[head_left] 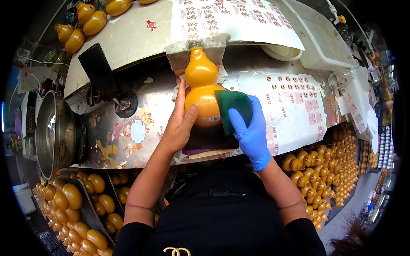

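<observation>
An amber gourd-shaped bottle (201, 73) lies on the workbench with its neck pointing away, resting against a grey cloth (177, 56). A small barcode label shows on its near, rounder part. My bare left hand (181, 123) lies along the bottle's left side, fingers stretched out and thumb on top. In the blue-gloved right hand (250, 132) is a dark green flat scraper sheet (234, 110), gripped between thumb and fingers. Its left edge touches the bottle's right side. The scraper hides part of the bottle there.
Printed sticker sheets (294, 111) lie right of the bottle, with another sheet (235, 21) on the raised shelf. A phone on a stand (97, 64) and a metal pan (55, 132) stand left. Many gourd bottles (70, 196) fill racks below. A white tub (320, 38) sits far right.
</observation>
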`<state>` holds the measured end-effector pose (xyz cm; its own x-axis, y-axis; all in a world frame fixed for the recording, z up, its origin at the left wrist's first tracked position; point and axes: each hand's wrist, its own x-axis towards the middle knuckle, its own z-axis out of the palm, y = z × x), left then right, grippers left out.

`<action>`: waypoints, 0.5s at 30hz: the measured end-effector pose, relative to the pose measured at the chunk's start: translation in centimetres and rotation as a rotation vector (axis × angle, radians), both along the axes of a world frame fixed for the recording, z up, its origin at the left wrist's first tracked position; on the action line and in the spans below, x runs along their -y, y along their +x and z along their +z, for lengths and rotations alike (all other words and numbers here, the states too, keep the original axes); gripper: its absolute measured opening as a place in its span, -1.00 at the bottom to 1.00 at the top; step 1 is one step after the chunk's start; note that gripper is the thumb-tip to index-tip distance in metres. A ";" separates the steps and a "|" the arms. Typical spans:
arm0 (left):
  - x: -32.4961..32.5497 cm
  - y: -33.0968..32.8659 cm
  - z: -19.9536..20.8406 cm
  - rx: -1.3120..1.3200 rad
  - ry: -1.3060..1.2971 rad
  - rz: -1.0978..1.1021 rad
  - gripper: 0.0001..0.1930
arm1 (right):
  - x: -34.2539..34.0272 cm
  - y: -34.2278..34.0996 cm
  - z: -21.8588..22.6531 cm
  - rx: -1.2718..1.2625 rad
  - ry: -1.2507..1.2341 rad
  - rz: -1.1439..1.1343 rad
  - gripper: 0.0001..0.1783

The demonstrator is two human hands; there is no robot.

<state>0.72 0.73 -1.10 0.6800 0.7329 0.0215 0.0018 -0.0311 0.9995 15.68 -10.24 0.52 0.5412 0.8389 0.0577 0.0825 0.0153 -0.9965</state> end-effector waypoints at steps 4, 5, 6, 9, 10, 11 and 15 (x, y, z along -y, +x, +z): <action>-0.2 -0.1 -0.4 0.075 -0.073 -0.022 -0.23 | 0.2 0.2 -1.2 0.091 0.050 -0.076 -0.54; -0.2 -0.1 -0.6 0.111 -0.111 -0.020 -0.26 | 0.0 0.3 -1.2 0.184 0.090 -0.110 -0.54; -0.3 -0.1 -0.6 0.125 -0.132 -0.022 -0.29 | 0.0 0.2 -1.2 0.276 0.129 -0.144 -0.53; -0.5 -0.2 -0.6 0.163 -0.207 -0.024 -0.35 | 0.7 -0.5 -0.9 0.869 0.215 -0.120 -0.43; -0.4 -0.2 -0.5 0.174 -0.240 -0.022 -0.36 | 1.1 -0.8 -0.7 1.084 0.259 -0.105 -0.36; -0.4 -0.2 -0.5 0.184 -0.272 -0.018 -0.37 | 1.2 -1.3 -0.2 1.127 0.248 0.001 -0.37; -0.4 -0.1 -0.5 0.248 -0.351 -0.046 -0.39 | 0.5 -3.1 -1.0 1.270 0.252 0.095 -0.35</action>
<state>0.62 1.17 -1.61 0.7178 0.6940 -0.0563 -0.2337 0.3163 0.9194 12.61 -10.76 -0.46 -0.0686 0.7617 0.6443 0.9499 0.2473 -0.1912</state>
